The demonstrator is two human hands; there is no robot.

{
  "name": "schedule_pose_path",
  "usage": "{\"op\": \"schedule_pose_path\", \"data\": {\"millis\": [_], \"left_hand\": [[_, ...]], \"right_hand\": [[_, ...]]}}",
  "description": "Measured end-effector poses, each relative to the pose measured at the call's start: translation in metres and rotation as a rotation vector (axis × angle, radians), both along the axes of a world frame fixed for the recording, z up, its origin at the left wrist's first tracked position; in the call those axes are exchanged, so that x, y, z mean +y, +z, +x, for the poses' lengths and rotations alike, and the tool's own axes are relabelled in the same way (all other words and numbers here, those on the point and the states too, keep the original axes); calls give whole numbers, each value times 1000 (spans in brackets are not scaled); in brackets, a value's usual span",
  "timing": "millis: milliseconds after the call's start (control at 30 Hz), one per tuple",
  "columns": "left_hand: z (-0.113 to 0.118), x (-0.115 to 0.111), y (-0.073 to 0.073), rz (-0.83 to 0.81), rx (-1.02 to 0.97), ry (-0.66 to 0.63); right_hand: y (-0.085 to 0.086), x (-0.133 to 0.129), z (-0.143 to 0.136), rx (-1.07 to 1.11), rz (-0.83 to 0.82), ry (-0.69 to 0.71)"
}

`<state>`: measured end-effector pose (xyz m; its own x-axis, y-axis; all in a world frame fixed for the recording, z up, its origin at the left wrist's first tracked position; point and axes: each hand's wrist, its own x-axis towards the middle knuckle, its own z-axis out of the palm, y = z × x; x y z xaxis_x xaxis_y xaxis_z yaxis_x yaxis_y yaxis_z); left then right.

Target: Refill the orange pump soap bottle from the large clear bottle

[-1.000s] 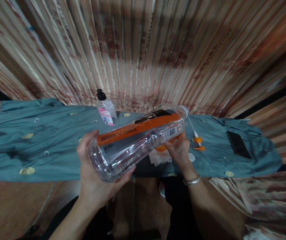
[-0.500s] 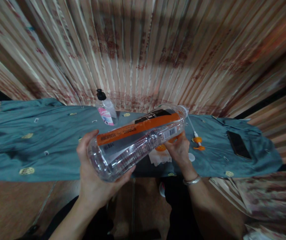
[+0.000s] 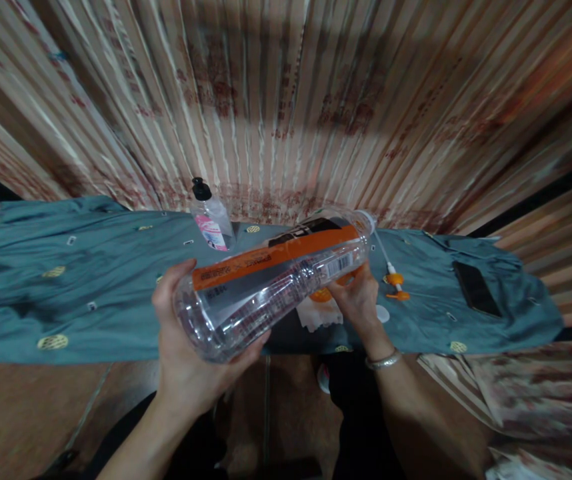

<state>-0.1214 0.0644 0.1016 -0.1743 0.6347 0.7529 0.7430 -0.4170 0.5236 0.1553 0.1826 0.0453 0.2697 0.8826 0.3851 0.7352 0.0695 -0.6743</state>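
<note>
A large clear plastic bottle (image 3: 276, 273) with an orange and grey label lies tilted in the air, its base at lower left and its neck at upper right. My left hand (image 3: 191, 347) grips the base end, thumb and fingers on opposite sides. Under the neck end, my right hand (image 3: 359, 300) is closed round something orange, partly hidden by the large bottle. A torn white and orange label piece (image 3: 320, 315) shows below it. Just right of the right hand are an orange pump head (image 3: 397, 287) with a pale tube and a white disc (image 3: 383, 314).
A clear bottle with black cap and pink label (image 3: 212, 223) stands at the back of the teal cloth-covered table (image 3: 116, 287). A black phone (image 3: 477, 289) lies at the right. Pleated curtains (image 3: 276, 100) hang behind the table.
</note>
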Motion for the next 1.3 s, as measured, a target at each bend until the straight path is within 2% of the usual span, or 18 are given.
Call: {"op": "schedule_pose_path", "data": {"millis": [267, 633, 1300], "left_hand": [[-7, -3, -1, -54, 21, -30], [13, -2, 3, -9, -153, -13], [9, -2, 3, -12, -111, -19]], "right_hand": [[0, -1, 0, 2, -3, 17], [-1, 0, -1, -8, -7, 10], [-1, 0, 0, 17, 25, 16]]}}
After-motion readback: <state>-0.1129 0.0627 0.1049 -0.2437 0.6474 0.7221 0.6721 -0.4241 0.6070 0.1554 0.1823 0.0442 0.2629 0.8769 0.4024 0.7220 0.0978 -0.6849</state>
